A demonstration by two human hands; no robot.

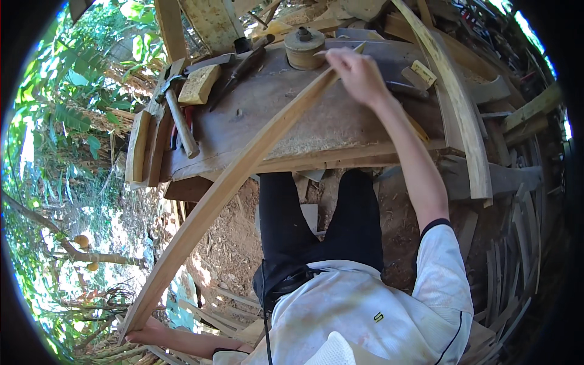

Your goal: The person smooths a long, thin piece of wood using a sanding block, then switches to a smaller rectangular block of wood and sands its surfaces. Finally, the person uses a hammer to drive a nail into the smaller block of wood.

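A long pale wooden strip (225,188) runs diagonally from the lower left, over the workbench's near edge, to the back of the bench. My left hand (144,333) grips its lower end. My right hand (353,72) reaches up to the far end, fingers curled on the strip just right of a round wooden block (304,52) with a bolt on top. On the bench (274,115) lie a hammer (181,121), red-handled pliers (185,114), a dark long tool (242,67) and a short wood block (199,84).
A curved pale board (461,115) crosses the bench's right side. More offcuts (424,74) and blocks (139,143) lie around. Loose strips (505,267) stand at the lower right. My legs are under the bench's front edge on chip-covered ground (225,255); plants and branches fill the left.
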